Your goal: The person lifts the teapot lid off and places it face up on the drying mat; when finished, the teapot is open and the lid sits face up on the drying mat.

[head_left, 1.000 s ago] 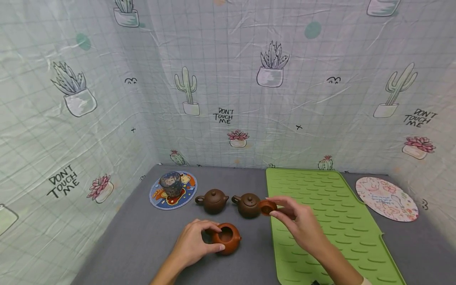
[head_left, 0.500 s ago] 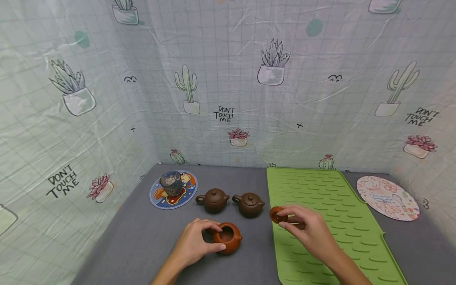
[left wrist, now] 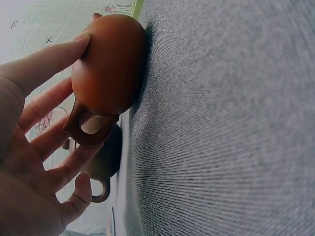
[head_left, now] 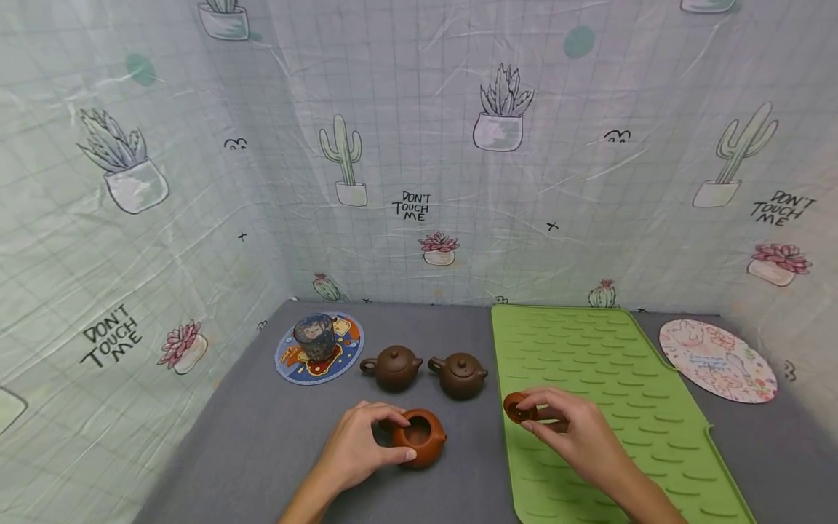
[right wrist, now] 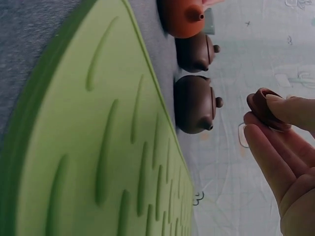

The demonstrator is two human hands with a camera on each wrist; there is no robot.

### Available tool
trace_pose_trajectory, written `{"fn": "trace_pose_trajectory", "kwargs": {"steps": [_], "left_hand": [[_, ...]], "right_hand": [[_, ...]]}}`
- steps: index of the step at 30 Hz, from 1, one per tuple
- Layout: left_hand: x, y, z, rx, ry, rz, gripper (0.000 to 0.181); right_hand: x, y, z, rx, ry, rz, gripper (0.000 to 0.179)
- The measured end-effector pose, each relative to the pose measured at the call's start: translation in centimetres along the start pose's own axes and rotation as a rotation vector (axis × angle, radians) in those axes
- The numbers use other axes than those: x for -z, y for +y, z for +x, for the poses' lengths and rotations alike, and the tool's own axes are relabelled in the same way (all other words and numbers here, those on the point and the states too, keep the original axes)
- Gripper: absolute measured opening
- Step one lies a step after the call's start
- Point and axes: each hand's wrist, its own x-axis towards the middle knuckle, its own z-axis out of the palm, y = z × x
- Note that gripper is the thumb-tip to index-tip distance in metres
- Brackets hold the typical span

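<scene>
An orange-brown clay teapot [head_left: 427, 445] without its lid stands on the grey cloth, its round opening facing up and its spout to the right. My left hand [head_left: 358, 445] grips it from the handle side, thumb and fingers at its rim. In the left wrist view the looped handle [left wrist: 88, 129] hangs free below the thumb. Over the left edge of the green mat, my right hand [head_left: 571, 429] pinches the small teapot lid [head_left: 519, 409] between thumb and fingers. The right wrist view shows the lid [right wrist: 266, 105] tilted, its hollow underside toward the thumb.
Behind the orange teapot stand two dark brown lidded teapots, one at left [head_left: 393, 370] and one at right [head_left: 461, 377]. A dark glass [head_left: 314, 337] sits on a round blue mat [head_left: 294, 371] at back left. The green ridged mat [head_left: 589, 342] lies right, beside a pink patterned oval mat [head_left: 716, 360].
My right hand has carried the lid right and toward me, from beside the right brown teapot to over the green mat. The left hand stays on the orange teapot.
</scene>
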Motion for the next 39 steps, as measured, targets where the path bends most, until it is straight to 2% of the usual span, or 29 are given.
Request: {"fn": "trace_pose_trajectory", "kwargs": {"steps": [4, 9, 14, 19, 31, 34, 39], "left_hand": [[0.1, 0.0, 0.0, -0.004, 0.009, -0.004, 0.034], [0.2, 0.1, 0.0, -0.009, 0.008, -0.005, 0.034], [0.1, 0.1, 0.1, -0.015, 0.005, -0.007, 0.035], [-0.1, 0.0, 0.2, -0.018, 0.002, 0.001, 0.035], [0.0, 0.1, 0.2, -0.016, 0.003, 0.005, 0.035], [0.0, 0.1, 0.1, -0.015, 0.005, 0.008, 0.035], [0.0, 0.1, 0.1, -0.014, 0.006, 0.004, 0.034]], "right_hand": [[0.0, 0.6, -0.4, 0.029, -0.024, 0.006, 0.034], [0.2, 1.6, -1.0, 0.028, -0.098, 0.038, 0.033], [0.4, 2.4, -1.5, 0.009, -0.153, 0.022, 0.029], [0.5, 3.1, -1.9, 0.008, -0.169, -0.012, 0.030], [0.0, 4.0, -2.4, 0.051, -0.199, 0.030, 0.026], [0.0, 4.0, -2.4, 0.027, -0.215, 0.022, 0.025], [0.1, 3.7, -2.1, -0.072, -0.262, -0.013, 0.022]]}}
